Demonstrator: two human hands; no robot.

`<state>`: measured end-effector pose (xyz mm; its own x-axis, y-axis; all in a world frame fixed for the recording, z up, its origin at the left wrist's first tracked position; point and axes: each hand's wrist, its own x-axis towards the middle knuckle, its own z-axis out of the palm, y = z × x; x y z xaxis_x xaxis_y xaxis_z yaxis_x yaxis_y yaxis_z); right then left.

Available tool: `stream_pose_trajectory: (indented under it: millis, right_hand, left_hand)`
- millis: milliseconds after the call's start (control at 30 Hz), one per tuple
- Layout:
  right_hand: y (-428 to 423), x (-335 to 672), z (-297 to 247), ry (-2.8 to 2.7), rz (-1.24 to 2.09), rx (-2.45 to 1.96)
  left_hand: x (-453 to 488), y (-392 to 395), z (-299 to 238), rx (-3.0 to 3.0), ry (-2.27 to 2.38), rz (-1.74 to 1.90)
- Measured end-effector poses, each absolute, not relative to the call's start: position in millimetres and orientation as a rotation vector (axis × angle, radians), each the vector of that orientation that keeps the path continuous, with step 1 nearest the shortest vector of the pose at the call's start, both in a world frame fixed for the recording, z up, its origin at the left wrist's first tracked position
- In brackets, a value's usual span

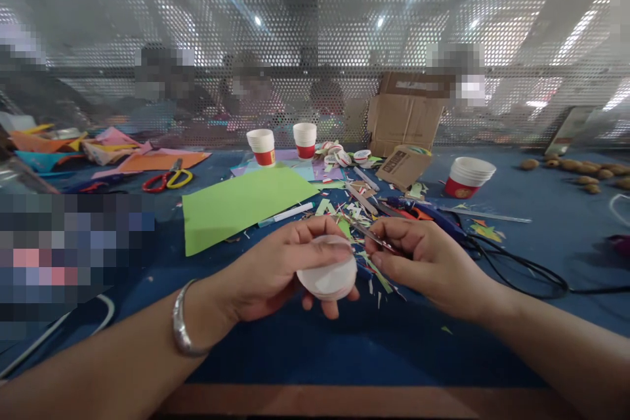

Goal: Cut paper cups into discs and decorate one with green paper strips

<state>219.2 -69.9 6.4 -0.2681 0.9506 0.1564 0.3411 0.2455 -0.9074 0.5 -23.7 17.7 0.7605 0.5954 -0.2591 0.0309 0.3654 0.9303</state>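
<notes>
My left hand is wrapped round a small white paper cup, held on its side just above the blue table. A silver bangle sits on that wrist. My right hand is closed on a thin pair of scissors, whose blades point left and touch the cup's rim. Paper scraps lie under and between both hands.
A green paper sheet and a white pen lie beyond my left hand. Red-and-white cups, red-yellow scissors, coloured paper, a cardboard box, a black cable and a perforated screen surround them.
</notes>
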Motion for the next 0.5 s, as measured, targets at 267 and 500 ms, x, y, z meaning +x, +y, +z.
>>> stream_pose_trajectory:
  millis: [267, 500]
  right_hand:
    - [-62.3, 225.6, 4.9, -1.636, 0.87, -1.3]
    - [-67.1, 217.7, 1.7, -1.656, 0.979, -1.223]
  left_hand:
    - [-2.2, -25.2, 22.7, 1.209, 0.704, 0.5]
    - [-0.1, -29.8, 17.7, 1.393, 0.77, 0.533]
